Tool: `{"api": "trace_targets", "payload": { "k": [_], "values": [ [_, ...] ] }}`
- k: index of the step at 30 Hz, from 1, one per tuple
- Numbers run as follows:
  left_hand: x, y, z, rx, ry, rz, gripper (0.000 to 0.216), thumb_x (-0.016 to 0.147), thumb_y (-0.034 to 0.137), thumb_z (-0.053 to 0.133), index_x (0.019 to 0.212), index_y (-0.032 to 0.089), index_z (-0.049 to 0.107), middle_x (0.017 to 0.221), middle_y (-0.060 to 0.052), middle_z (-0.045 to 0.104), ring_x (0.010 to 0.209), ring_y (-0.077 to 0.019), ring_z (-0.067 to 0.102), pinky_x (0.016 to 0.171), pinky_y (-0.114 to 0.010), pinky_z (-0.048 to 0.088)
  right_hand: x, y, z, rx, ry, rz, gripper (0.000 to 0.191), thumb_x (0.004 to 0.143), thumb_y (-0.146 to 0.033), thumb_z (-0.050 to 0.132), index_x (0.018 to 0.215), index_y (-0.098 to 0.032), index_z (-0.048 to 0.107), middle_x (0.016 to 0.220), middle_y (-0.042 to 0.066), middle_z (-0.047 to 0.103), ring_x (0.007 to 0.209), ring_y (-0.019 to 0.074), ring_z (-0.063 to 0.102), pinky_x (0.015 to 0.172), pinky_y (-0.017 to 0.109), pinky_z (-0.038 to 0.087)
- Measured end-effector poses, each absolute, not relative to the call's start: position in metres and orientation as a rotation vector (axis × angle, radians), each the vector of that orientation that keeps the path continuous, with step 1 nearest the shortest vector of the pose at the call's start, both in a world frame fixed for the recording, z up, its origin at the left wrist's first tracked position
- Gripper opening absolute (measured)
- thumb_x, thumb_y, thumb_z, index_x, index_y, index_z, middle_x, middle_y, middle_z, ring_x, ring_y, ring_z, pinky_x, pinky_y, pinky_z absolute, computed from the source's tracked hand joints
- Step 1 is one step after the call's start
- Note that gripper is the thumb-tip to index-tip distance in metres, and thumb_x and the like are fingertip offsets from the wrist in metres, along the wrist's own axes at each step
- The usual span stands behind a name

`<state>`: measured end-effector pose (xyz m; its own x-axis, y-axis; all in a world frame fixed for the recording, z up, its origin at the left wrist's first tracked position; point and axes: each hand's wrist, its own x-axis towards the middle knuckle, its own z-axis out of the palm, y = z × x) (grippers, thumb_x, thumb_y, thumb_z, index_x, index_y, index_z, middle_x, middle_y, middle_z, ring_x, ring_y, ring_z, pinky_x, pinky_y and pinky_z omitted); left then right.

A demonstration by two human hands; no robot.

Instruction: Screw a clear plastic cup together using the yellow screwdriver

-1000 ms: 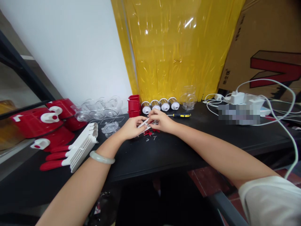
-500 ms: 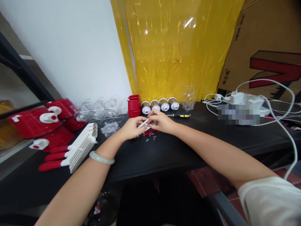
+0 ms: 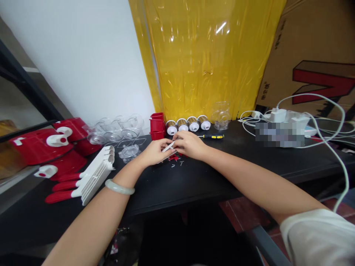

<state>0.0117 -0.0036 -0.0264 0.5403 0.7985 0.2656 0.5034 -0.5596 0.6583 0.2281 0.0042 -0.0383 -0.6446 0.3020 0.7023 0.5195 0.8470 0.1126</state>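
1. Left hand (image 3: 152, 152) closed narrow round a slim white plastic strip (image 3: 168, 148), thumb on top, fingers curled beneath; pale bangle (image 3: 119, 187) on that wrist.
2. Right hand (image 3: 189, 145) pinched on the far end of the same strip, fingertips touching the left hand's; strip held just above the black table (image 3: 194, 181), between both hands.
3. Directly under the hands: small red and white bits (image 3: 175, 159) scattered loose on the tabletop.
4. Just beyond the hands: a red bin stack (image 3: 157, 125), four brass-coloured spools (image 3: 188, 124) in a row, a yellow-handled screwdriver (image 3: 213, 136) just past the right hand.
5. Left of the left hand: a clear plastic disc part (image 3: 128, 151), a white ribbed piece (image 3: 97, 173), red housings (image 3: 41, 146) farther out.
6. Risk, as a judgement: thin strip likely to bend or snap if pinched too hard or twisted between the two grips.
7. Risk: a slip could drop the strip among the loose bits, scattering them toward the near table edge and off it.
8. Risk: right forearm near the white cables (image 3: 318, 122) well off to the right; a wide sweep could snag them.
9. Writing: large red shape printed on the cardboard box (image 3: 318, 55) behind the cables; small characters near its left edge, too small to read. Patch over the items at the cables blurred, nothing legible.
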Motion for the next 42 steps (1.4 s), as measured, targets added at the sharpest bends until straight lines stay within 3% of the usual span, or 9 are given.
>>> {"api": "trace_targets", "payload": {
  "k": [14,29,37,42],
  "values": [
    [0.0112,-0.0007,-0.0284,2.265,1.156,0.812,0.044,0.075,0.043,0.074,0.109,0.017,0.069,0.096,-0.008,0.078,0.087,-0.0254,0.074,0.079,-0.036,0.057,0.2272,0.006,-0.0396,-0.576,-2.305,-0.509,0.018,0.096,-0.029,0.062,0.096,-0.02,0.078,0.108,0.013,0.068,0.096,0.024,0.058,0.077,0.038,0.047],
    [0.0145,-0.0032,-0.0261,2.285,1.232,0.775,0.037,0.073,0.042,0.073,0.102,0.018,0.071,0.094,-0.006,0.079,0.086,-0.0257,0.075,0.078,-0.035,0.055,0.2248,0.0044,-0.0397,-0.624,-2.314,-0.416,0.005,0.085,-0.017,0.071,0.089,-0.018,0.073,0.105,0.011,0.061,0.094,0.0235,0.053,0.075,0.036,0.042],
    [0.0131,-0.0058,-0.0219,2.382,1.361,0.774,0.036,0.074,0.042,0.069,0.102,0.019,0.071,0.094,-0.006,0.078,0.083,-0.0248,0.073,0.076,-0.034,0.053,0.2263,0.0014,-0.0384,-0.559,-2.165,-0.143,0.004,0.083,-0.016,0.067,0.086,-0.019,0.066,0.103,0.009,0.057,0.099,0.0239,0.05,0.089,0.041,0.044],
    [0.0113,-0.0057,-0.0205,2.419,1.422,0.823,0.034,0.076,0.042,0.068,0.103,0.021,0.07,0.096,-0.004,0.078,0.086,-0.0243,0.073,0.077,-0.033,0.051,0.2283,-0.0015,-0.0358,-0.557,-2.139,-0.14,0.004,0.083,-0.017,0.064,0.086,-0.02,0.065,0.102,0.009,0.059,0.103,0.0257,0.048,0.095,0.045,0.043]
  ]
}}
